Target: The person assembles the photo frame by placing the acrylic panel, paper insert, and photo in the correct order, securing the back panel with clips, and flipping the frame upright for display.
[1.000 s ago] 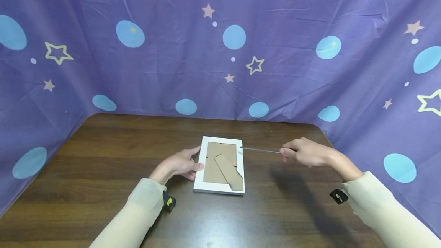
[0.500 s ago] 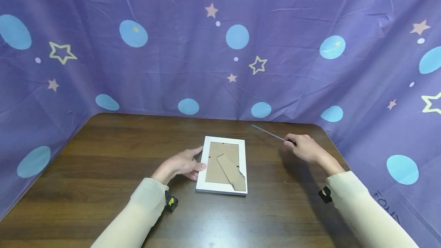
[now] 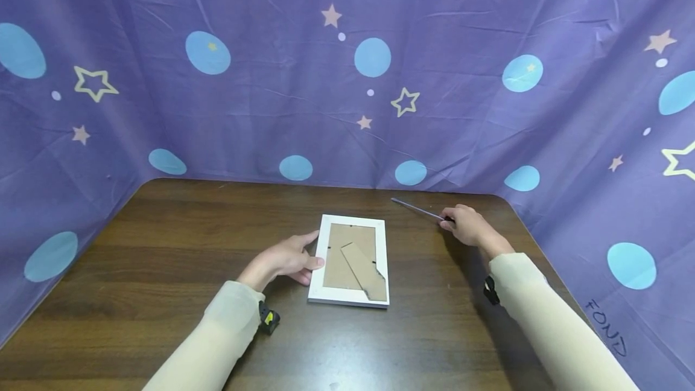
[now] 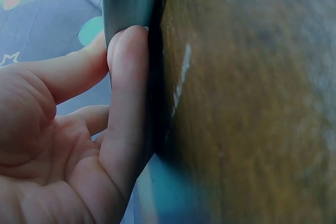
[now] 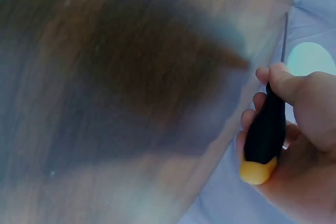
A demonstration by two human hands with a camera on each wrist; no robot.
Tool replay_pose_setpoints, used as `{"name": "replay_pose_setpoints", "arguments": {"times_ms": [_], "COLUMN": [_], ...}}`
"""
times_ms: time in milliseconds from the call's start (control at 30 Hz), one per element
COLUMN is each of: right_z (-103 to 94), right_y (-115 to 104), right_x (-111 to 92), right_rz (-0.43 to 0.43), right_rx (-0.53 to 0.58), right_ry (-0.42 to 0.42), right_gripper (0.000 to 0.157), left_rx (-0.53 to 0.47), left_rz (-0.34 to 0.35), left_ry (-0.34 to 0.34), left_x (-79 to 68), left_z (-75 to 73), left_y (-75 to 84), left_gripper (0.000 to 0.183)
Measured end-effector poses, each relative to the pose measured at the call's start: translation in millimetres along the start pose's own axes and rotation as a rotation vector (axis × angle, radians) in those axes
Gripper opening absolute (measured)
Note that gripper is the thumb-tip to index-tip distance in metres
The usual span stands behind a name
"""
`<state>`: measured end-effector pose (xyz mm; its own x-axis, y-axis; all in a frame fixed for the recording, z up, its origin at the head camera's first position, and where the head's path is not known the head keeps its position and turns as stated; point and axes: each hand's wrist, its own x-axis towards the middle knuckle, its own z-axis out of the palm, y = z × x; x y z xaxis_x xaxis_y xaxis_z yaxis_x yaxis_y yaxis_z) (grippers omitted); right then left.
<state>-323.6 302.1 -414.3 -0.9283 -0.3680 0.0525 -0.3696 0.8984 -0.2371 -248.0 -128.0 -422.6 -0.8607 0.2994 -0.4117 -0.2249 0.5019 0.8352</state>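
Note:
A white picture frame (image 3: 382,246) lies back up on the table, with a brown backing board (image 3: 347,279) and a slanted stand leg (image 3: 358,267). My left hand (image 3: 285,259) grips the frame's left edge, the thumb on top of the border. In the left wrist view fingers (image 4: 128,72) press along the frame's side (image 4: 128,3). Off to the right, my right hand (image 3: 468,226) holds a screwdriver (image 3: 415,208), its thin shaft pointing left and away, apart from the frame. Its black handle (image 5: 265,129) with a yellow end sits in the fingers.
The brown wooden table (image 3: 190,228) has rounded far corners. A purple curtain (image 3: 304,89) with stars and blue ovals hangs behind and along both sides. Black wrist cameras (image 3: 268,318) are strapped at the sleeves.
My right hand has drawn the screwdriver tip off the frame's upper right corner and carried it right and toward the table's back. My left hand keeps its grip on the frame.

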Motion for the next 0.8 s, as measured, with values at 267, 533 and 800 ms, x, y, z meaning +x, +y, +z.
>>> {"name": "replay_pose_setpoints", "arguments": {"times_ms": [267,533,800], "right_z": [11.6,16.8,15.2], "right_y": [6.3,5.8,-2.7], "right_x": [8.9,10.9,8.7], "right_rz": [0.053,0.044,0.054], "right_rx": [-0.044,-0.072,-0.108], "right_ry": [0.025,0.106,0.155], "right_gripper": [0.006,0.008,0.015], "left_rx": [0.007,0.008,0.003], "left_rz": [-0.002,0.0,0.002], "left_ry": [0.005,0.002,0.001], "left_x": [-2.2,-2.7,-2.8], "left_z": [-0.1,-0.4,-0.2], "left_y": [1.6,1.8,1.5], "left_gripper": [0.085,0.085,0.085]}}
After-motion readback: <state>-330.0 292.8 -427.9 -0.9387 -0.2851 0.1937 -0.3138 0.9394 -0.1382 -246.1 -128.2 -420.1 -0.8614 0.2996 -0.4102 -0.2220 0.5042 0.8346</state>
